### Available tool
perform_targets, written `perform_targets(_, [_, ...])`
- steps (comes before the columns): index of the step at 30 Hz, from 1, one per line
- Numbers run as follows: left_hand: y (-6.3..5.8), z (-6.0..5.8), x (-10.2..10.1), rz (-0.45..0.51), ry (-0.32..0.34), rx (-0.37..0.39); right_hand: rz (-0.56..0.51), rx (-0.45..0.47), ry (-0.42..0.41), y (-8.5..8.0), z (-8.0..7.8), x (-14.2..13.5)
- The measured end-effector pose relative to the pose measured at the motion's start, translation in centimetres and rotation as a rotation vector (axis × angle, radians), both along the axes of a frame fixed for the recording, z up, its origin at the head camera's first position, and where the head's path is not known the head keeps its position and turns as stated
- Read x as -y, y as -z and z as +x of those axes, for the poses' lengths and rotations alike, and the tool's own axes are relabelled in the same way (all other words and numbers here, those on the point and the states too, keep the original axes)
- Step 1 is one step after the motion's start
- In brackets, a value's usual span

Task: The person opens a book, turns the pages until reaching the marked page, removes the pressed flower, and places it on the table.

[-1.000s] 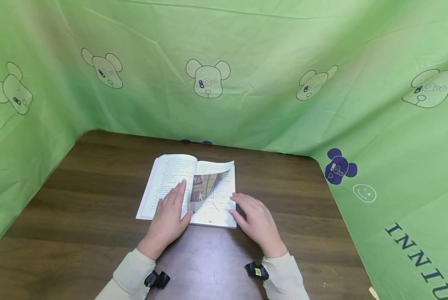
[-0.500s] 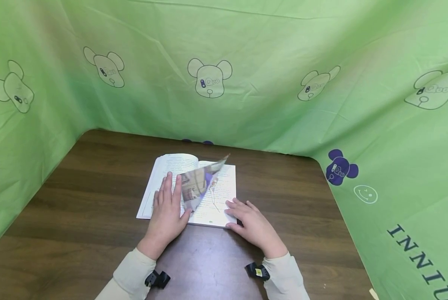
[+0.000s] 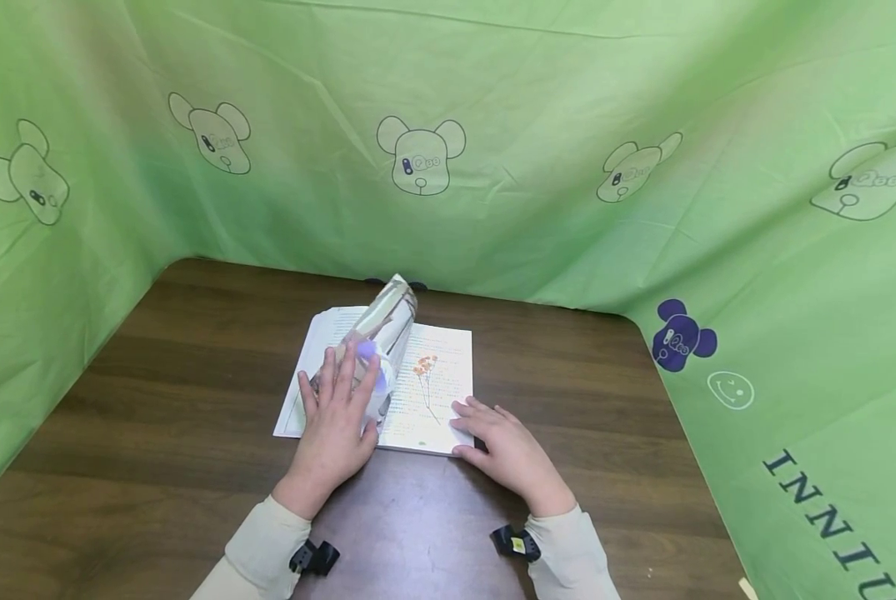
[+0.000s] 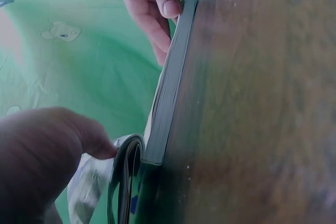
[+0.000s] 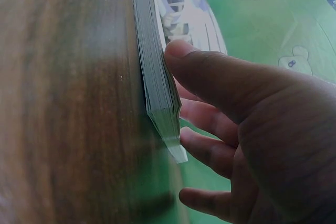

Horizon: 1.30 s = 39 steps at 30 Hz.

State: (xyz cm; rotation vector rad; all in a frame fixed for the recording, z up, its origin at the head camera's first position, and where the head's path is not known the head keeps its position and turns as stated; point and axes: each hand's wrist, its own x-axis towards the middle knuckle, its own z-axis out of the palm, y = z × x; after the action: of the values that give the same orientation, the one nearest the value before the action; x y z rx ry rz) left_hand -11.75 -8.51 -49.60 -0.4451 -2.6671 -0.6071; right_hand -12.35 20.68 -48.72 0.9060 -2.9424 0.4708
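An open book [image 3: 451, 346] lies on the brown table. On its right page rests a sprig of small orange flowers [image 3: 423, 367] with thin stems; it looks pressed and dry. A glossy coloured page [image 3: 397, 321] arches up near the spine and bends over to the left. My left hand [image 3: 331, 433] lies spread over that page and the left half, its thumb by the fold. At the lower right corner, my right hand [image 3: 503, 446] touches the book with relaxed fingers; in the right wrist view its thumb [image 5: 184, 51] lies at the top edge of the page block.
The wood-grain table [image 3: 605, 400] extends on all sides of the book. A green cloth [image 3: 523, 233] printed with bear heads hangs behind and at both sides. Each sleeve has a black wrist device [image 3: 314, 557] beside it.
The coloured page has turned leftward from the right half, uncovering the orange flower sprig. My left hand has spread over it. My right hand has shifted slightly onto the page's corner.
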Motion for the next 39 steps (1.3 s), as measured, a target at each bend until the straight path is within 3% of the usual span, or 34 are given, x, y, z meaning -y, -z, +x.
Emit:
perform_targets(6, [0.2,0.13,-0.2,-0.027,0.045,0.068,-0.007,0.009,0.004,-0.08,0.04,-0.02])
perform_targets(16, [0.38,0.31,-0.21,-0.031,0.036,0.107,-0.013,0.007,0.001,-0.06,0.04,-0.07])
perform_targets(29, [0.16,0.33,0.09,-0.02,0.022,0.265,-0.013,0.007,0.006,-0.14,0.05,-0.15])
perform_targets(39, [0.18,0.24,0.4,-0.009,0.012,0.323,-0.037,0.024,0.017,-0.46,-0.2,-0.08])
